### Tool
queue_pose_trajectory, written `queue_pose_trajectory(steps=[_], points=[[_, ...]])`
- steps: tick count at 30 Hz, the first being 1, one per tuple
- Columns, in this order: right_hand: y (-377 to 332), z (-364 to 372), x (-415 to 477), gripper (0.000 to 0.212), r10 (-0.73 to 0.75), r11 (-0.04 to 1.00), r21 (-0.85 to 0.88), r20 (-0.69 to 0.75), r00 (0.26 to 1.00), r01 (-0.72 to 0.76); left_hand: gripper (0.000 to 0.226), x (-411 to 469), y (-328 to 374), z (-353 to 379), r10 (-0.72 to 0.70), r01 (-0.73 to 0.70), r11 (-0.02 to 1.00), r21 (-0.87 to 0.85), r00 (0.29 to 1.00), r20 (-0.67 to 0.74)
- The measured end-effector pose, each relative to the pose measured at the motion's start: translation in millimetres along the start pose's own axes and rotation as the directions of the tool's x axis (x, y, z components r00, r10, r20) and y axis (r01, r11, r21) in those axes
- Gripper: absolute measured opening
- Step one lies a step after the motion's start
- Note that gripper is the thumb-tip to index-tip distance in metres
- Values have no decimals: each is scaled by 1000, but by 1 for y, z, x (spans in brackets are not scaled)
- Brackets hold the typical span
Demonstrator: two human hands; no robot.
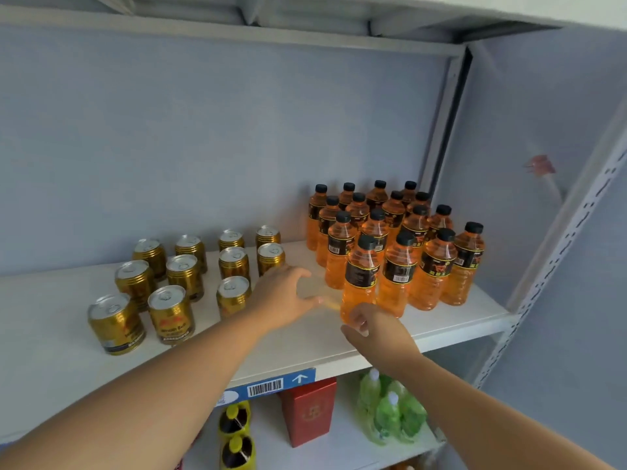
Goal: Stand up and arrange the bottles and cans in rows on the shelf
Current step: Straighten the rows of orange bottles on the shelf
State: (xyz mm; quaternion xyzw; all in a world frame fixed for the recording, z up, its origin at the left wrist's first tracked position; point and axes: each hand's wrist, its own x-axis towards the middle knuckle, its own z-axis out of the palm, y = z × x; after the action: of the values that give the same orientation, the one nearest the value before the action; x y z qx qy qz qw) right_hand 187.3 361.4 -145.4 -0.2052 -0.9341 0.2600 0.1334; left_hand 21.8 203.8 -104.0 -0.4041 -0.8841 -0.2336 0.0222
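Several gold cans (pixel 171 315) stand upright in rows on the left half of the white shelf (pixel 305 344). On the right half, several orange bottles (pixel 415 228) with black caps and dark labels stand upright in rows. My right hand (pixel 375 329) grips the base of the front-left orange bottle (pixel 360 283), with its fingers curled round the bottom. My left hand (pixel 283 296) hovers between the cans and the bottles. Its fingers and thumb curve in a wide C with nothing plainly in it. It hides whatever stands at the front of the rightmost can column.
A perforated metal upright (pixel 559 266) frames the shelf's right end, and another shelf board (pixel 237 32) runs overhead. On the shelf below stand green bottles (pixel 386 413), a red box (pixel 310 412) and dark bottles with yellow caps (pixel 235 432). A blue barcode label (pixel 271 386) sits on the front edge.
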Motion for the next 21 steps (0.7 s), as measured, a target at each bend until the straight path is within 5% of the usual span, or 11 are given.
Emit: queue_pose_trajectory(steps=[7, 14, 21], points=[[64, -46, 4, 29, 41, 998, -38, -1, 999, -41, 73, 12, 29, 8, -32, 43, 992, 121, 996, -89], [139, -95, -1, 29, 79, 996, 30, -8, 997, -79, 103, 25, 101, 28, -105, 38, 974, -224, 950, -296], [191, -114, 3, 39, 130, 970, 203, 44, 991, -136, 67, 25, 172, 48, -140, 17, 979, -202, 778, -613]])
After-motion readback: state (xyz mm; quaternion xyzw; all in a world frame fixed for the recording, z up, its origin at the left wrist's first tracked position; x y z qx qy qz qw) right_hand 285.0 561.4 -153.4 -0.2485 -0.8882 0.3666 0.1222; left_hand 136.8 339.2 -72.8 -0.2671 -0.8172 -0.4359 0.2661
